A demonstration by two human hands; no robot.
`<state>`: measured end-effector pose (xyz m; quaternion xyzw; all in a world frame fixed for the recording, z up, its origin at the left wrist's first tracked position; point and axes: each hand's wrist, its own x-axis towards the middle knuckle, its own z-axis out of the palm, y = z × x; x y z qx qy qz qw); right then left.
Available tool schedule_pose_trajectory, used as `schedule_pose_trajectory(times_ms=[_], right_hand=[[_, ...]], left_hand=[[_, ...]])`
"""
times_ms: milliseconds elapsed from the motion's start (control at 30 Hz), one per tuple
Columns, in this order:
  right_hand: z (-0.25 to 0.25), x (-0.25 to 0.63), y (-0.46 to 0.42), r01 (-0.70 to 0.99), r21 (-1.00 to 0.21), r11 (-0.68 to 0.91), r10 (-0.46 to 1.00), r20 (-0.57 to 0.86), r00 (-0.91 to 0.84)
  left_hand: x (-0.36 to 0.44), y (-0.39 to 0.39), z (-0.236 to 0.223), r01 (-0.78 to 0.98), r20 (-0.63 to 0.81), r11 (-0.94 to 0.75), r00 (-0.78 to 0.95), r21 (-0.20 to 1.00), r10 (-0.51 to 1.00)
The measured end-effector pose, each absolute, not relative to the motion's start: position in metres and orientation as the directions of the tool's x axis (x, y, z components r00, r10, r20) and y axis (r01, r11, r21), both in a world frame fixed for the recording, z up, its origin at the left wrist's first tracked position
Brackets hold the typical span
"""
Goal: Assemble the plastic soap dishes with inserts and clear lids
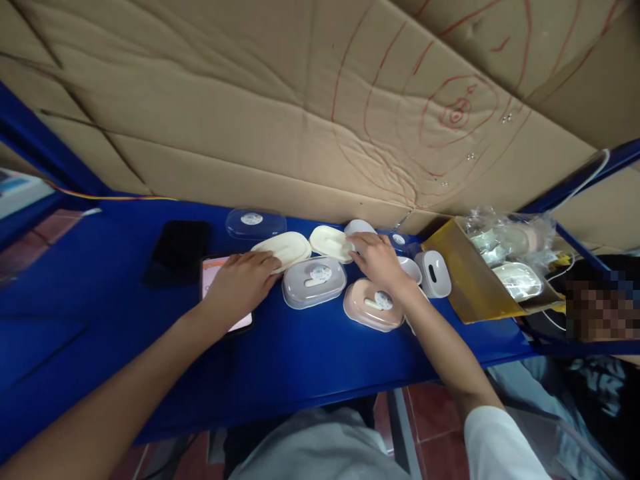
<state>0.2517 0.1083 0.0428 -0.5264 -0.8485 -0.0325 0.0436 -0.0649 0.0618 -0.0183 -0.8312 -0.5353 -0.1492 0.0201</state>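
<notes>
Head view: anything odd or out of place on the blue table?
Mostly orderly. One white container stands on its side by the right hand, while the others lie flat. The left hand partly covers a lit phone.

The surface is smooth blue, faintly glossy. Behind it stands matt, creased cardboard marked with red lines. The cream lids look like matt plastic; the grey box and pink box have clear glossy plastic tops. A crinkled clear plastic bag shines. The phone is glossy black.
</notes>
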Motion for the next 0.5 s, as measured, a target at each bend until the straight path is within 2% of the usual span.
schedule_pose_trajectory(times_ms=[100,200,300,500], right_hand=[[0.038,0.248,0.133,0.936,0.031,0.349,0.930,0.112,-0.351],[0.032,0.252,0.138,0.941,0.021,0.337,0.934,0.120,-0.337],[0.029,0.251,0.132,0.912,-0.003,0.411,0.903,0.137,-0.406],[0.028,0.235,0.125,0.804,-0.019,0.594,0.803,0.070,-0.592]], left_hand=[[-0.065,0.060,-0.012,0.904,0.303,-0.408,0.356,0.129,0.884],[-0.064,0.056,-0.007,0.919,0.351,-0.363,0.294,0.150,0.889],[-0.062,0.052,-0.004,0.925,0.402,-0.345,0.259,0.158,0.878],[-0.062,0.056,-0.007,0.940,0.419,-0.337,0.285,0.053,0.862]])
